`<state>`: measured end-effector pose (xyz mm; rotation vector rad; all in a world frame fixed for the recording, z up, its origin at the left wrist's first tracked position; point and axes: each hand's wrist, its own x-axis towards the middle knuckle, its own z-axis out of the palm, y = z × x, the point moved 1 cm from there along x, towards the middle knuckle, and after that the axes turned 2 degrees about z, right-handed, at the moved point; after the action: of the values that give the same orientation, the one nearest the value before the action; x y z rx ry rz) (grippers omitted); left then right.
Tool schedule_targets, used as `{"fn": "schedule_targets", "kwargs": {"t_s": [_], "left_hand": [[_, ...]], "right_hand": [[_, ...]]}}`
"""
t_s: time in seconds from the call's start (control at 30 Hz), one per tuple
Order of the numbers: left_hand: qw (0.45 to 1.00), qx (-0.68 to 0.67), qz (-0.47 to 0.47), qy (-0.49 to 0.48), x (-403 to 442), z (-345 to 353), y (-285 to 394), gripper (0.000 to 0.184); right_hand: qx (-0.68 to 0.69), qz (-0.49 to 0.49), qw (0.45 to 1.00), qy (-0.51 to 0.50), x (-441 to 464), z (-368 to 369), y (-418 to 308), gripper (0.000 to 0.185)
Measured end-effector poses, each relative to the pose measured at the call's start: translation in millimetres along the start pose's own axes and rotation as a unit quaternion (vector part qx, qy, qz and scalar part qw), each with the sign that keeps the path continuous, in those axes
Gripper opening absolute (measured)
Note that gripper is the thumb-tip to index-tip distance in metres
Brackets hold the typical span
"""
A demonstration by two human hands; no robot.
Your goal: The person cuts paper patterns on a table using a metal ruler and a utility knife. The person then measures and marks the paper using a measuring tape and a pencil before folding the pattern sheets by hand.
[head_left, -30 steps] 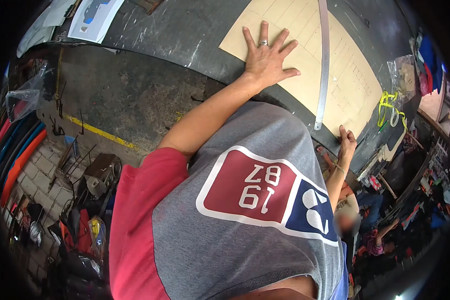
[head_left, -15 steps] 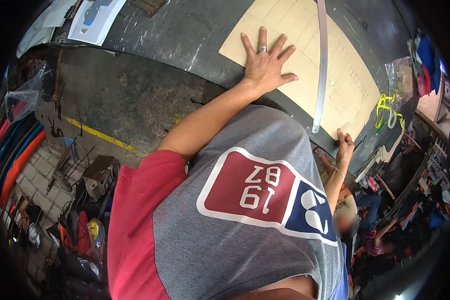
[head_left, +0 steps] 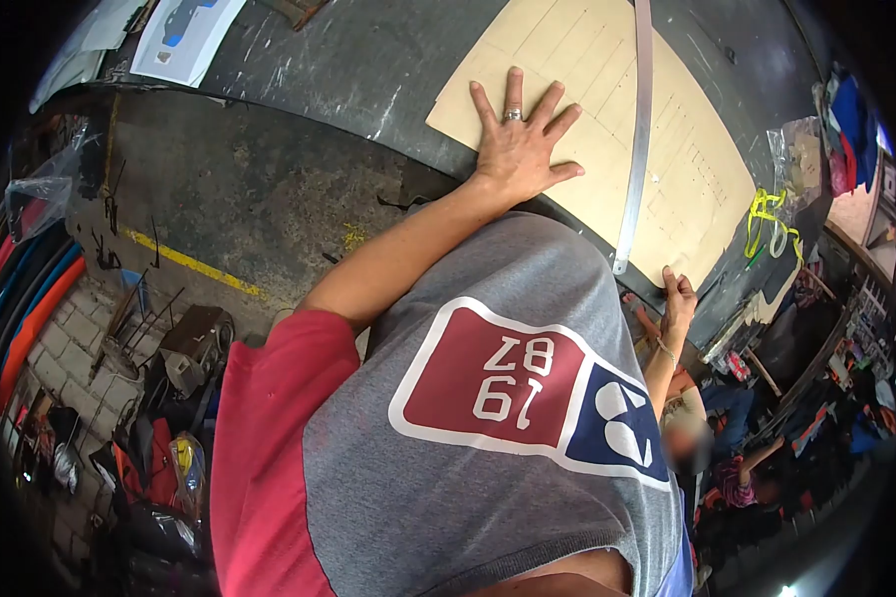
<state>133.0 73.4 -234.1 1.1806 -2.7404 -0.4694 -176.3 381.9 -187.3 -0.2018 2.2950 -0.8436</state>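
A tan cardboard sheet point(head_left: 587, 139) with ruled pencil lines lies on the dark worktable, its near edge by the table edge. Across it rests a long metal ruler point(head_left: 635, 159), its lower end close to my body. My left hand point(head_left: 518, 154) is spread flat on the left part of the sheet, a ring on one finger. At the sheet's near right corner, my right hand point(head_left: 679, 298) has its fingers curled and grips the edge. The thumb side of that hand is partly hidden.
A printed paper point(head_left: 184, 40) lies at the table's upper left. Yellow straps point(head_left: 767, 214) and clear plastic point(head_left: 796, 154) sit at the right edge. A metal box point(head_left: 194, 338) and bags point(head_left: 154, 468) stand on the floor at left. Another person point(head_left: 732, 483) is at lower right.
The cardboard sheet and ruler have slid slightly toward me and to the left. Both hands have moved with them, the left still spread and the right still at the corner.
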Motion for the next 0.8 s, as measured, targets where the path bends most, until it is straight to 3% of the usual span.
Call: {"fn": "schedule_targets", "kwargs": {"t_s": [0.8], "left_hand": [[1.000, -0.001, -0.001, -0.003, 0, -1, -2, 0.090]], "right_hand": [[-0.031, -0.013, 0.999, 0.009, 14, -12, 26, 0.045]]}}
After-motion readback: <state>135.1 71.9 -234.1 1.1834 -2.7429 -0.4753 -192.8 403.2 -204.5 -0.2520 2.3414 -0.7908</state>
